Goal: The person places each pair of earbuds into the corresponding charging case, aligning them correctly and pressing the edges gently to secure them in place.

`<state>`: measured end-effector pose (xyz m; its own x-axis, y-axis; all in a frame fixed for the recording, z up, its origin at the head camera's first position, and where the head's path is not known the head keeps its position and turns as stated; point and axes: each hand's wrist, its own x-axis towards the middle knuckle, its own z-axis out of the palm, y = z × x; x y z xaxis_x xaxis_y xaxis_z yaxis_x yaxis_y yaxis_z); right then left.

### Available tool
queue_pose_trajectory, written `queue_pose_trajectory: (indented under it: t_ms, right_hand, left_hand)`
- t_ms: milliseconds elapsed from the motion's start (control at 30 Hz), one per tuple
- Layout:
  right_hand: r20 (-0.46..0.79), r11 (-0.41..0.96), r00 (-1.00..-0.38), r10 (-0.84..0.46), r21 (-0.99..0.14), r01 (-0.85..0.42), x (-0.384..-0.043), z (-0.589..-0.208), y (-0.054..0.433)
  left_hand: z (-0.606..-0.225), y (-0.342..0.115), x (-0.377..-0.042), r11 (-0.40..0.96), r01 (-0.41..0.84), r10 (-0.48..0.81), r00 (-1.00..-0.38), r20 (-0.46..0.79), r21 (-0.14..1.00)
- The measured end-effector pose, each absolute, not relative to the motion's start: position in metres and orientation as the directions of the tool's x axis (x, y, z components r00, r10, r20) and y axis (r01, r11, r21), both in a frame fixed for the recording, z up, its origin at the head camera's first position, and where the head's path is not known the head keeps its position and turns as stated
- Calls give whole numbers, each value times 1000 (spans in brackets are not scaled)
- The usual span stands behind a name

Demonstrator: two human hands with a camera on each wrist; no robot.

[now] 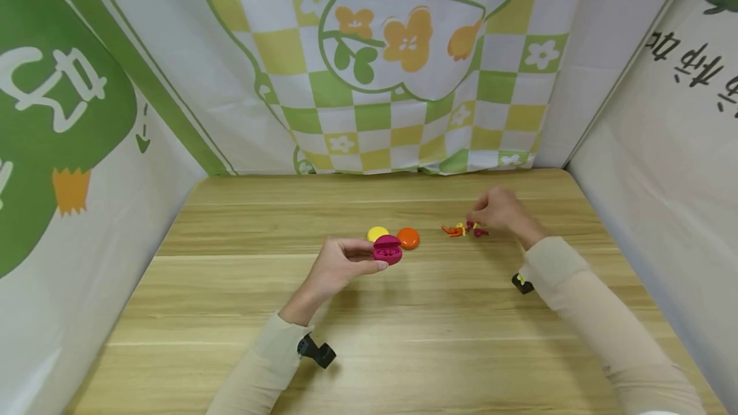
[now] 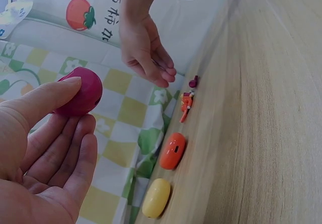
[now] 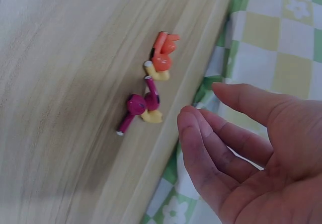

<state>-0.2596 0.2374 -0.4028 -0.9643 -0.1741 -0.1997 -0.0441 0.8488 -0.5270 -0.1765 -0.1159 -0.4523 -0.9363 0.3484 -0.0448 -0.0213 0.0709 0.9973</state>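
Between thumb and fingers, my left hand [image 1: 337,269] holds a magenta earbud case [image 1: 388,255] above the table, its lid raised in the head view. The left wrist view shows the case's smooth outer shell [image 2: 86,90]. My right hand [image 1: 500,211] hovers beside a small pile of loose earbuds [image 1: 455,230]. In the right wrist view, its thumb and fingers are apart with nothing between them. Two magenta earbuds [image 3: 135,104] lie nearest that hand, touching yellow earbuds [image 3: 152,116], with orange earbuds [image 3: 162,61] just beyond.
A yellow case [image 1: 377,233] and an orange case [image 1: 409,238] sit closed on the wooden table [image 1: 438,338], just behind the magenta one. Printed cloth [image 1: 398,120] hangs along the table's back edge, and pale panels stand on both sides.
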Motion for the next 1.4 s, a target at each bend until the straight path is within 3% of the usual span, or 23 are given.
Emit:
queue_pose_trajectory:
  t_ms: [567,1400]
  right_hand:
    - [-263,911,-963,-60,-409,54,-279,-427,233]
    - [-233,943,-972,-44,-331,36,-286,-437,224]
  left_hand:
    - [-449,-119,-176,72,-1,355,-934,-26,997]
    - [-450,-121,-177,82,6,353,-935,-23,997]
